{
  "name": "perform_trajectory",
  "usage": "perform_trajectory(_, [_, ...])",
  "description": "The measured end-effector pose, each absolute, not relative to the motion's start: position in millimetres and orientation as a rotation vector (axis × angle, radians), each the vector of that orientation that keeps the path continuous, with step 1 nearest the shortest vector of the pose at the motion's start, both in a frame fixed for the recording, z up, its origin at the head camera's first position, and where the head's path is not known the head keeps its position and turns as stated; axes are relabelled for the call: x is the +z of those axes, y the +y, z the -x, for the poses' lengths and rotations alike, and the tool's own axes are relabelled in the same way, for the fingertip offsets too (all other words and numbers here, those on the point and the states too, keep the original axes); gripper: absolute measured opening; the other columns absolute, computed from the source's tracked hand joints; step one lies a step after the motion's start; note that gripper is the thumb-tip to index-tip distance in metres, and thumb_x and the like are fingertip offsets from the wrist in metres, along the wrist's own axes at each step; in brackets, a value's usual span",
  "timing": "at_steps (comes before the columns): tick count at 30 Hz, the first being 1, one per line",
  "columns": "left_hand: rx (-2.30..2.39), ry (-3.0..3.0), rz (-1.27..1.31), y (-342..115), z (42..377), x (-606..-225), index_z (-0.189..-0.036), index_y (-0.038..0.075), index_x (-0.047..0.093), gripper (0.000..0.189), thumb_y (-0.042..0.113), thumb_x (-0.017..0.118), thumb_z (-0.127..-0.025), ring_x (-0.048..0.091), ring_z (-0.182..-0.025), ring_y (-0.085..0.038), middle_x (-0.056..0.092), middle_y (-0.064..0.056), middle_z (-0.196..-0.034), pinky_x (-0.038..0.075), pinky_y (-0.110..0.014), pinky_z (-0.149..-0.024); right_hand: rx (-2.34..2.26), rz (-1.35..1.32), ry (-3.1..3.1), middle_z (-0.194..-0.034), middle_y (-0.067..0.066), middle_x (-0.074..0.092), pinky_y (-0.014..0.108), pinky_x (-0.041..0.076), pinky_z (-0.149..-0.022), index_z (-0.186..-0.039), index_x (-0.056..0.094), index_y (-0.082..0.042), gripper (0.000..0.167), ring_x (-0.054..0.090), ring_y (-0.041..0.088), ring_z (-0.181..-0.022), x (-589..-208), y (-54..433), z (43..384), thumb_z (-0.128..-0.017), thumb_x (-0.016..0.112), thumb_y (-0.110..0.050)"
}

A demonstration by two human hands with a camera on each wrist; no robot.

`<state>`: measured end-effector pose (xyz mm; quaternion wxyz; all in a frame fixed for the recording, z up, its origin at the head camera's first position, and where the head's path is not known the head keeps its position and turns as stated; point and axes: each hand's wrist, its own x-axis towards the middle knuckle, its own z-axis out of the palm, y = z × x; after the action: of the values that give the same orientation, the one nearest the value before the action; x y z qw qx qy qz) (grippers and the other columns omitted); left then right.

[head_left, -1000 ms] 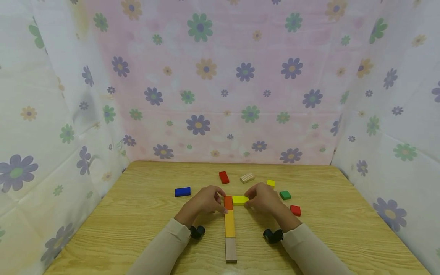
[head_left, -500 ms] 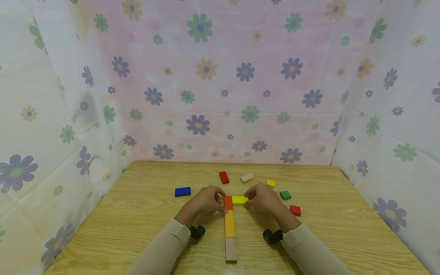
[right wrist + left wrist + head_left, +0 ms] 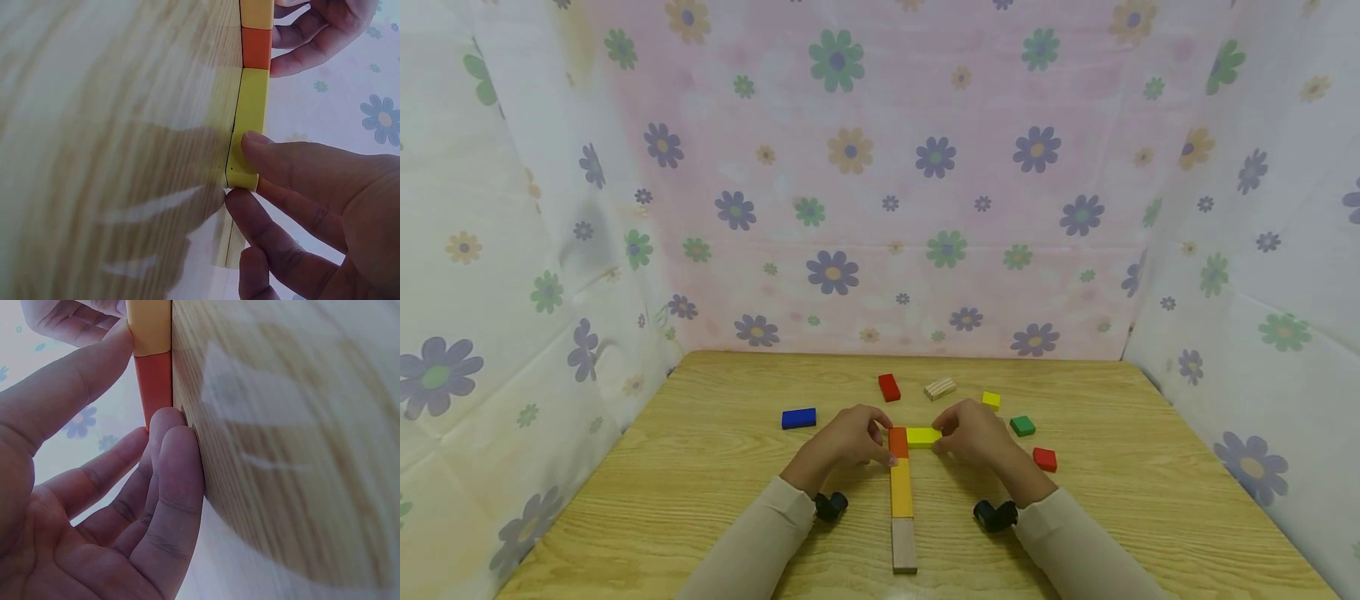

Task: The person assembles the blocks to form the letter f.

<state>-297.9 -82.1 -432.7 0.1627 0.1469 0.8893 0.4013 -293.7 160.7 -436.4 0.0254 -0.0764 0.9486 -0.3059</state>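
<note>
An orange-red block lies at the far end of a row, beyond an amber block and a plain wooden block. My left hand pinches the orange-red block from its left, index fingertip at the far end, thumb by the seam with the amber one. A yellow block lies crosswise, its left end against the orange-red block. My right hand pinches its right end. In the right wrist view the thumb presses the yellow block's near side; the index fingertip is at its end.
Behind the hands lie a blue block, a red block, a ridged wooden piece and a small yellow block. A green block and another red block sit right of the right hand. Flowered cloth encloses the table.
The right hand has slid the yellow block very slightly left against the orange-red block. The left hand has stayed in place.
</note>
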Motion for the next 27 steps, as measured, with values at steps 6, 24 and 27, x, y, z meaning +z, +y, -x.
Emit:
perform_trajectory(6, [1.166, 2.524, -0.429, -82.3, 296.3, -431.9, -0.124, 0.008, 0.066, 0.054, 0.018, 0.093, -0.078, 0.058, -0.068, -0.020, 0.062, -0.007, -0.093, 0.053, -0.031, -0.062, -0.930, 0.248, 2.946, -0.098, -0.003, 0.074, 0.037, 0.055, -0.080, -0.106, 0.082, -0.019, 0.028, 0.065, 0.013, -0.089, -437.9, 159.9, 294.4, -0.079, 0.091, -0.020])
perform_trajectory(24, [1.163, 2.519, -0.436, -82.7, 297.3, -432.5, -0.125, 0.009, 0.066, 0.055, 0.019, 0.093, -0.078, 0.059, -0.070, -0.020, 0.062, -0.007, -0.094, 0.055, -0.032, -0.063, -0.900, 0.242, 2.947, -0.098, -0.004, 0.074, 0.039, 0.053, -0.081, -0.108, 0.082, -0.019, 0.029, 0.064, 0.013, -0.089, -434.8, 158.8, 292.9, -0.080, 0.091, -0.022])
perform_trajectory(27, [1.159, 2.519, -0.440, -82.6, 296.9, -431.9, -0.125, 0.008, 0.066, 0.055, 0.019, 0.092, -0.079, 0.059, -0.070, -0.020, 0.062, -0.007, -0.094, 0.055, -0.032, -0.063, -0.895, 0.241, 2.948, -0.098, -0.004, 0.074, 0.039, 0.053, -0.080, -0.108, 0.082, -0.019, 0.030, 0.064, 0.013, -0.089, -435.0, 158.8, 293.0, -0.080, 0.091, -0.023])
